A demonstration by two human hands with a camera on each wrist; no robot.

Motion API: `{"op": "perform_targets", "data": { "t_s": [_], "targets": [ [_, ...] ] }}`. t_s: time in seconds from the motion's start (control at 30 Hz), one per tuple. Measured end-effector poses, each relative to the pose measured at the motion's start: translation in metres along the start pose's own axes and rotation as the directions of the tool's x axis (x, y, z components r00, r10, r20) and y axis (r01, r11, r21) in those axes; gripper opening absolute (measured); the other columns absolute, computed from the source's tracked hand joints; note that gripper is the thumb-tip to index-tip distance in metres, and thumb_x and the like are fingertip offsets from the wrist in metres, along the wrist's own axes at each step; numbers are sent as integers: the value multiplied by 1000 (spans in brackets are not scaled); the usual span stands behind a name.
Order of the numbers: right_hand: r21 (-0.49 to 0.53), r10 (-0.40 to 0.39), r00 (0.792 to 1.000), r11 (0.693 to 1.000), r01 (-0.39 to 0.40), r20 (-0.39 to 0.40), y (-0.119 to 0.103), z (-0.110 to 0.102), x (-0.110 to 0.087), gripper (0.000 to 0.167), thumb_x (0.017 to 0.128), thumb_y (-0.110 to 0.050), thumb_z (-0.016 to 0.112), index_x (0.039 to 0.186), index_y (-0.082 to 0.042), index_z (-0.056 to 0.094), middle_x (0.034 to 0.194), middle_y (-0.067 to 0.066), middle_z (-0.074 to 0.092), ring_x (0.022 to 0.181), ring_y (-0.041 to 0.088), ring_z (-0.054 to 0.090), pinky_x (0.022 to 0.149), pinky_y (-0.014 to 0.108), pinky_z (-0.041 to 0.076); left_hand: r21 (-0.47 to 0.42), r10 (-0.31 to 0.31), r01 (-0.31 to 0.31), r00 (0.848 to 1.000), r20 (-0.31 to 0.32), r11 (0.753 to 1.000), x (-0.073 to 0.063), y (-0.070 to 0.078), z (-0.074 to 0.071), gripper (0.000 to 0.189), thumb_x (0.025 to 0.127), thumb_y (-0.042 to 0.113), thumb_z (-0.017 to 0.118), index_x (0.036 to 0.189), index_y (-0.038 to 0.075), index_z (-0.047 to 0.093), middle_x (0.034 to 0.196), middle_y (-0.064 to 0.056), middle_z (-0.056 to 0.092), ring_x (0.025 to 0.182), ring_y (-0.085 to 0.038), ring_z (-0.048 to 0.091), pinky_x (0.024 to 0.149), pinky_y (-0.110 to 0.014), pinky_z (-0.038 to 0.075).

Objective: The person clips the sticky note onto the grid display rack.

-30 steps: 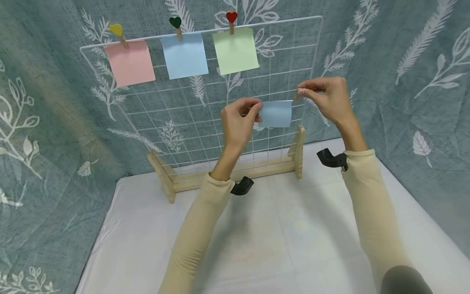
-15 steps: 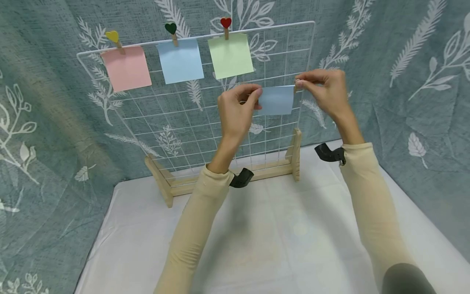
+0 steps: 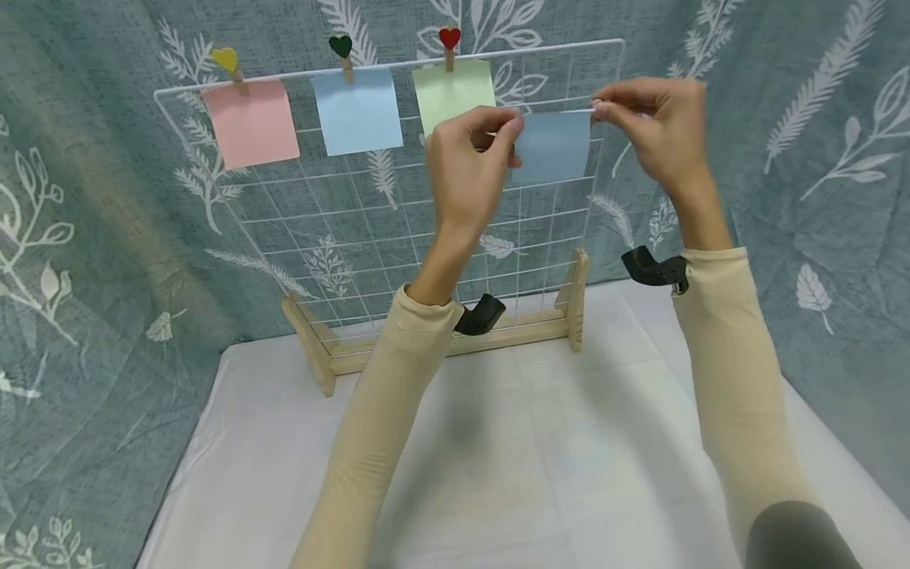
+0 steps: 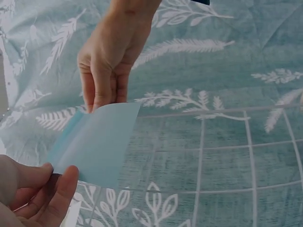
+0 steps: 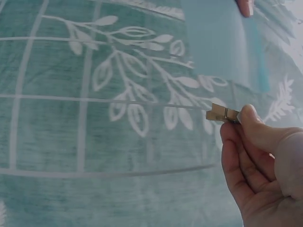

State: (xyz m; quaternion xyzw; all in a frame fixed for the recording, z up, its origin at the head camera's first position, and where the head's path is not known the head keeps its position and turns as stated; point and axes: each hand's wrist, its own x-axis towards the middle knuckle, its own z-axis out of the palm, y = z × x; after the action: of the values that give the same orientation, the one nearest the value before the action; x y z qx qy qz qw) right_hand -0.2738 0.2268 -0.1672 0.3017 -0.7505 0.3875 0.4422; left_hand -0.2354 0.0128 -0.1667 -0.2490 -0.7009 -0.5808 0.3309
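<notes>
A sheet of blue note paper (image 3: 554, 150) is pinched at its left edge by my left hand (image 3: 469, 166), in front of the wire grid's upper right. The left wrist view shows the paper (image 4: 102, 146) bowed, its near corner between thumb and fingers. My right hand (image 3: 657, 130), by the paper's upper right corner, pinches a small wooden clothespin (image 5: 222, 113) between thumb and index finger. In the right wrist view the clothespin's jaws point toward the grid, apart from the paper. Fingers mostly hide the clothespin in the head view.
The white wire grid (image 3: 533, 50) stands on a wooden base (image 3: 533, 333). From its top rail hang pink (image 3: 252, 122), blue (image 3: 358, 111) and green (image 3: 451, 91) notes under heart-topped clothespins. A white cloth (image 3: 512, 450) covers the table; patterned curtains (image 3: 803, 197) surround it.
Both hands have risen together with the blue paper and the clothespin, toward the grid's top rail. The left hand now overlaps the green note. The hanging notes stay in place.
</notes>
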Motion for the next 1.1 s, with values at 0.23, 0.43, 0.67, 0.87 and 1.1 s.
{"op": "perform_targets", "data": {
  "t_s": [0.23,0.43,0.67,0.87,1.1],
  "targets": [
    [144,-50,996,988,60,-76,1,-11,32,11,91,2,67,94,9,74,88,15,74,78,4,68,77,19,58,-3,-32,32,999,-6,999,15,2,9,12,92,3,68,98,-4,76,83,-15,73,57,-15,64,58,-20,58],
    [138,-4,998,990,13,-62,-3,-11,53,11,92,-2,66,96,1,77,87,0,73,81,7,67,81,21,58,60,-26,27,1000,-15,998,22,4,15,14,93,7,68,99,-4,76,85,-14,74,56,-15,64,53,-19,56],
    [197,67,997,978,-60,-29,-8,-2,69,10,92,0,66,99,0,73,88,-10,70,84,9,68,87,24,58,102,-79,79,997,-5,992,25,5,20,16,95,9,66,101,-1,76,94,-13,74,61,-16,67,53,-15,55],
    [193,203,977,958,-212,69,-7,3,76,12,93,-4,65,97,-4,76,86,-9,71,82,5,66,90,20,56,138,-47,53,998,-48,989,31,2,20,14,94,9,67,100,0,77,92,-9,75,58,-13,67,51,-16,54],
    [167,188,977,965,-202,99,-10,8,79,13,94,-5,64,98,-1,76,83,-11,69,79,6,65,84,19,56,210,9,4,998,-60,978,39,-1,17,14,95,9,66,99,1,77,90,-7,76,56,-12,65,53,-15,51]
  ]
}}
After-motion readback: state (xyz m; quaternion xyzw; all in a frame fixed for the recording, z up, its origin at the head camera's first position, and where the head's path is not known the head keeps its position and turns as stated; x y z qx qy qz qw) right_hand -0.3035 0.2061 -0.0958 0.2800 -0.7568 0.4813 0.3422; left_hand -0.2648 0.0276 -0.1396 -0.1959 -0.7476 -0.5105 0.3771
